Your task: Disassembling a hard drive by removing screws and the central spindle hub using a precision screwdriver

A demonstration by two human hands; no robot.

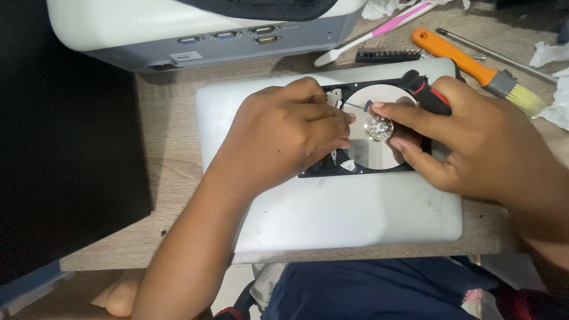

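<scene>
An opened hard drive (379, 157) with a shiny platter and round centre hub (378, 127) lies on a closed silver laptop (332, 213). My left hand (284, 133) covers the drive's left half, fingers pressed on the platter beside the hub. My right hand (468, 139) grips a red-and-black handled screwdriver (428, 93), thumb and forefinger pinched at the hub's right side. The tool's tip is hidden behind my fingers.
Behind the laptop stands a white projector (201, 29). A pink-and-white toothbrush (379, 29), a strip of screwdriver bits (388, 56), an orange-handled brush (474, 68) and crumpled tissue (554, 89) lie at the back right. A dark panel (65, 166) fills the left.
</scene>
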